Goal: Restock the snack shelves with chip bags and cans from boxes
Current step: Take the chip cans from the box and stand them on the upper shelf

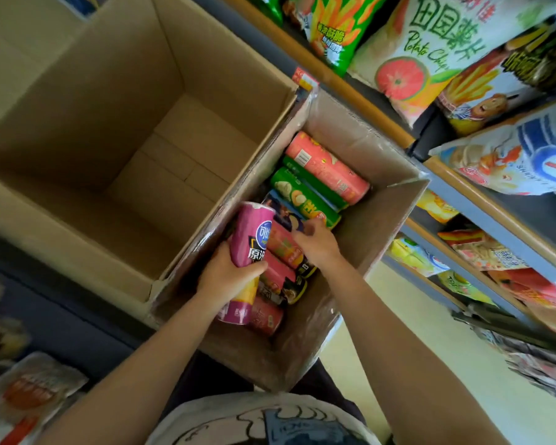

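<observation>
A cardboard box [382, 226] below me holds several chip cans lying on their sides: a pink can [328, 168] at the far end, green cans [302, 197] beside it, and more pink and dark cans nearer me. My left hand [228, 277] grips a magenta chip can [252, 242], lifted and tilted above the box's left side. Reaching into the box, my right hand [316, 242] has its fingers curled down onto a can in the middle; which can it holds is hidden.
A larger cardboard box [77, 194] stands open to the left with nothing in it. Shelves [463, 184] with chip bags [430, 49] run along the right. More snack bags [29, 390] lie at the lower left. Pale floor shows between box and shelves.
</observation>
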### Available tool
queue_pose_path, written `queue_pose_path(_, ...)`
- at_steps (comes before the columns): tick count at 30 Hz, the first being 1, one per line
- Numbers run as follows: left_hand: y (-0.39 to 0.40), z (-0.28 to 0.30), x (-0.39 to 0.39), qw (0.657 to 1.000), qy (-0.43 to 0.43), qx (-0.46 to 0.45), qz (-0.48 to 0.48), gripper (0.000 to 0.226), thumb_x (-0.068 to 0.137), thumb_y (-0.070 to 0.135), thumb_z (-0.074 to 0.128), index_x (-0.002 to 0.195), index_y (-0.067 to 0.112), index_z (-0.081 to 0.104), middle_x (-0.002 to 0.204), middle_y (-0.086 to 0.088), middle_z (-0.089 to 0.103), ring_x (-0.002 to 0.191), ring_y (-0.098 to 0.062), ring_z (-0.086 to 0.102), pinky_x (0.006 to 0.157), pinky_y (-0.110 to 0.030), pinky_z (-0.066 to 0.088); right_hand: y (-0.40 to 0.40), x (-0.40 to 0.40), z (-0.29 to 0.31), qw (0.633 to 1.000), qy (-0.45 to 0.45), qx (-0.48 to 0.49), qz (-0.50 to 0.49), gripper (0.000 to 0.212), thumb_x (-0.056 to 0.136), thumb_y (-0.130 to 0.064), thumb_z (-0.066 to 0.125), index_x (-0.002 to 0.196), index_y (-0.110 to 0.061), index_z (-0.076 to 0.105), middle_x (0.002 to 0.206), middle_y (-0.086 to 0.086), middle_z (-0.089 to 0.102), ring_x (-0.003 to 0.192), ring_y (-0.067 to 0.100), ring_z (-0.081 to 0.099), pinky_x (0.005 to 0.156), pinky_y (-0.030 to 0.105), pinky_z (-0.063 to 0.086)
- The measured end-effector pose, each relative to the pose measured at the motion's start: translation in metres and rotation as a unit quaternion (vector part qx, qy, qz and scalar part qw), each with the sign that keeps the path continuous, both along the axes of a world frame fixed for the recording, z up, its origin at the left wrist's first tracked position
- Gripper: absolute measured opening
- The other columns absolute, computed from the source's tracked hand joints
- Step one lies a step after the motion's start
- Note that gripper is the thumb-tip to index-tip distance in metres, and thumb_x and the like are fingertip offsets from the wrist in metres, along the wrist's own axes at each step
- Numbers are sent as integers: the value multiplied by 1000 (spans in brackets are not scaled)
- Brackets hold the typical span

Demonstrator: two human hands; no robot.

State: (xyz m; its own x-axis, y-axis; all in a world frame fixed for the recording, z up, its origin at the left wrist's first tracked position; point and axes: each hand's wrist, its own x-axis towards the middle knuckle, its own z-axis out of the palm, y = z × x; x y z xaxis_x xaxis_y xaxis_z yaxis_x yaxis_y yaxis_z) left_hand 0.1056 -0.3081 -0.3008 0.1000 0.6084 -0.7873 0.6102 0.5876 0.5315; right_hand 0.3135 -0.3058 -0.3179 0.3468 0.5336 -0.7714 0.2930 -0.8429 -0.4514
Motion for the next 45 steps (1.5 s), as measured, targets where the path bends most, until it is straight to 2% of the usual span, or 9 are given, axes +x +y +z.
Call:
queue_pose_path(5, 1, -14, -13, 999, 6, -34, -16, 72, 60, 58, 82, 118, 29, 51, 108, 4, 66, 100, -22, 65, 93, -44, 54, -22, -11, -50, 985, -70, -101, 118, 81, 71, -40, 69, 146, -21, 44, 141, 11, 53, 127, 31, 54, 104, 44, 47)
queue_pose_path(12, 5, -19, -15, 998, -40, -46, 1, 63, 67, 46, 87, 116, 29, 51, 106, 6, 64, 101, -19, 63, 93, -39, 52, -17, -9, -43, 912, -175, -183, 323, 104, 69, -54, 81, 149, -7, 32, 151, 15, 31, 142, 36, 28, 115, 47, 32)
queue_pose_path(22, 25, 51, 21, 991, -116, 3, 62, 49, 72, 34, 88, 111, 28, 60, 100, 8, 68, 94, -13, 66, 82, -32, 54, 0, -1, 77, 971, -143, 61, 182, 84, 72, -33, 82, 142, -19, 38, 137, 15, 42, 125, 37, 47, 103, 45, 43)
queue_pose_path(27, 35, 110, 55, 977, -194, 12, 81, 20, 83, 25, 79, 98, 27, 67, 86, 9, 76, 73, -4, 71, 66, -21, 56, -11, 53, 150, 975, -54, 211, -34, 71, 75, -26, 84, 135, -28, 45, 123, -2, 55, 107, 18, 57, 80, 27, 45)
queue_pose_path(29, 32, 142, 71, 970, -228, -9, 83, 2, 91, 23, 69, 91, 24, 69, 76, 6, 76, 61, -3, 69, 56, -18, 54, -28, 86, 178, 966, 10, 242, -86, 60, 79, -24, 83, 129, -29, 50, 123, 1, 59, 108, 20, 62, 78, 28, 50)
queue_pose_path(33, 8, 199, 115, 938, -312, -95, 115, 28, 97, 35, 55, 82, 15, 68, 61, -3, 70, 47, -12, 64, 47, -21, 54, -69, 147, 229, 943, 92, 284, -148, 58, 78, -26, 81, 129, -30, 53, 119, -3, 67, 107, 20, 68, 94, 43, 55)
queue_pose_path(36, -27, 235, 157, 898, -378, -170, 145, 41, 77, 52, 68, 65, 15, 57, 47, -1, 50, 38, -14, 50, 42, -18, 47, -100, 179, 270, 903, 135, 348, -213, 60, 67, -31, 73, 124, -20, 58, 97, -3, 72, 86, 17, 69, 78, 38, 55)
queue_pose_path(40, -92, 277, 225, 876, -431, -175, 130, 58, 77, 49, 49, 37, 7, 58, 36, 2, 47, 30, -11, 49, 37, -15, 43, -137, 213, 318, 825, 140, 431, -338, 52, 62, -37, 70, 105, -11, 61, 82, 8, 66, 73, 23, 65, 70, 38, 54)
queue_pose_path(45, -142, 339, 297, 882, -449, -129, 70, 44, 73, 50, 56, 57, 10, 65, 44, -3, 49, 35, -17, 52, 42, -20, 48, -191, 251, 375, 792, 54, 514, -325, 28, 79, -45, 73, 100, -28, 68, 88, -3, 74, 82, 19, 71, 78, 40, 59)
